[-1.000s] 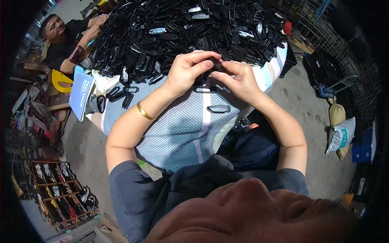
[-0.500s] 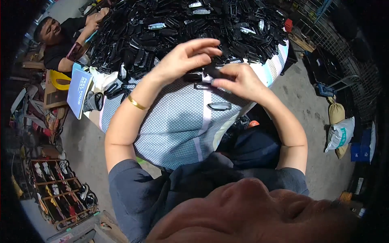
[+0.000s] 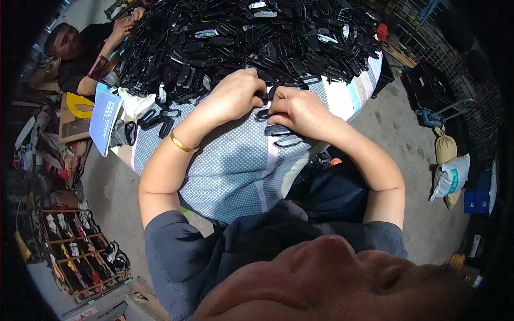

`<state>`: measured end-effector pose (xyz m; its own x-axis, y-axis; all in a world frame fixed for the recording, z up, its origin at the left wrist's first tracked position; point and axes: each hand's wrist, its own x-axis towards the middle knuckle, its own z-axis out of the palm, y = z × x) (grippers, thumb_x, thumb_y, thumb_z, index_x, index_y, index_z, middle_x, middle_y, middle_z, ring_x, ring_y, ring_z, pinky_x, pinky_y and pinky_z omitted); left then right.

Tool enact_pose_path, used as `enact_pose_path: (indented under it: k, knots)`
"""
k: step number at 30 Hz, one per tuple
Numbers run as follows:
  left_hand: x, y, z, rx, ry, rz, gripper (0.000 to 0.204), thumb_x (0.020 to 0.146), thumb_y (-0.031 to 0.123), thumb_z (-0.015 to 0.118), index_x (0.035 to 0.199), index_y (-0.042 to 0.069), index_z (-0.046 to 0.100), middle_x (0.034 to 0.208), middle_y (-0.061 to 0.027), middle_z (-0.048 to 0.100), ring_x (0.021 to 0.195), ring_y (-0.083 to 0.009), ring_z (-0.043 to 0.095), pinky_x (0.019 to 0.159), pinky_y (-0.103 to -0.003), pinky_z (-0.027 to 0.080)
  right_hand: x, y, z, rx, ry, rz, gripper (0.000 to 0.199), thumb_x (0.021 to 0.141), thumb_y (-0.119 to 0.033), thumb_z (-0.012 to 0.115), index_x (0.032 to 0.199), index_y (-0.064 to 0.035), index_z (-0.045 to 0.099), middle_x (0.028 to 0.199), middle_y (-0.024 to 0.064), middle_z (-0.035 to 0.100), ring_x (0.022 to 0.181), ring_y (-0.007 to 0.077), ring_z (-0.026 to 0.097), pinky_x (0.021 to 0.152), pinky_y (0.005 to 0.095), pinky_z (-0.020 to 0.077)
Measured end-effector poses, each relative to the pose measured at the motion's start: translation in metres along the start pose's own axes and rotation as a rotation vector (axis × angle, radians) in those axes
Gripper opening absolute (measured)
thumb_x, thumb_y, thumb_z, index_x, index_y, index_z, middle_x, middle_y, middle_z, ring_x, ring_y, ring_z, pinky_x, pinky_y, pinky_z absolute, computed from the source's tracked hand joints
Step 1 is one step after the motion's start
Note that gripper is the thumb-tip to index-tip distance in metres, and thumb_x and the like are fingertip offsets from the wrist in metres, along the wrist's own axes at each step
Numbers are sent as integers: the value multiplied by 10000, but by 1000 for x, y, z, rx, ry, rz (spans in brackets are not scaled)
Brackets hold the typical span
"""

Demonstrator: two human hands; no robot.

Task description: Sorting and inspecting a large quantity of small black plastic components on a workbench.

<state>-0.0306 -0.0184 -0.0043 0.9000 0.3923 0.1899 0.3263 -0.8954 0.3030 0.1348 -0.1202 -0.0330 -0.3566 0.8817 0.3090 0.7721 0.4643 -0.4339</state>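
A heap of small black plastic parts (image 3: 225, 51), long and rounded like clips or handle covers, covers the far side of the cloth-topped table. At its near edge my left hand (image 3: 235, 96) is closed, fingertips curled down by dark parts; what it grips, if anything, is hidden. Close to its right, my right hand (image 3: 302, 112) is closed with thumb and fingers around a black oval plastic part (image 3: 262, 114). Just below that hand lie a dark flat part (image 3: 277, 130) and a similar part with a shiny grey face (image 3: 288, 141), side by side on the patterned cloth (image 3: 225, 155).
Several loose black parts (image 3: 160, 120) lie left of my left forearm, near a blue printed box (image 3: 106, 122) and a white crumpled bag (image 3: 137, 104). Another person's hand (image 3: 124, 27) reaches into the heap at the far left. Sacks (image 3: 450, 176) stand on the floor at right.
My left hand has come down, its raised fingers now curled at the heap's edge. My right hand has shifted slightly left and lower. Another dark part now lies beside the grey-faced one.
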Motion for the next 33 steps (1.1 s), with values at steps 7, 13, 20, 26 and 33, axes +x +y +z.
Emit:
enact_pose_path:
  k: [7, 13, 20, 26, 33]
  knots:
    - [14, -14, -3, -1396, 65, -425, 270, 886, 120, 548, 1129, 4, 538, 951, -97, 640, 797, -155, 638, 657, -217, 542, -2, 13, -11, 106, 320, 32, 179, 791, -127, 617, 920, -7, 585, 800, 110, 603, 720, 216, 593, 643, 316, 474]
    - [14, 2, 10, -1420, 56, -355, 268, 872, 80, 558, 1116, -26, 526, 940, -115, 633, 811, -171, 640, 720, -243, 552, -4, 15, -16, 587, 284, 249, 220, 928, -88, 440, 1097, 42, 495, 888, 68, 631, 717, 112, 609, 588, 219, 493]
    - [13, 6, 17, -1531, 99, -279, 303, 909, 92, 487, 1176, -51, 488, 960, -143, 621, 852, -197, 639, 792, -283, 542, -2, 11, -18, 984, 362, 393, 298, 950, -150, 433, 1180, 26, 502, 948, 96, 627, 718, 127, 625, 577, 222, 518]
    - [13, 12, 25, -1525, 300, -409, 266, 892, 68, 514, 1128, -52, 536, 945, -131, 641, 794, -173, 647, 719, -252, 542, -1, 6, -13, 922, 380, 363, 275, 932, -149, 481, 1114, 41, 559, 902, 89, 641, 682, 122, 620, 551, 213, 515]
    - [13, 7, 33, -1185, 437, -309, 246, 865, 43, 540, 1093, -36, 585, 956, -98, 640, 796, -133, 628, 701, -242, 514, 2, 1, 1, 810, 496, 389, 213, 912, -100, 507, 1030, 57, 588, 866, 72, 620, 637, 107, 610, 515, 209, 507]
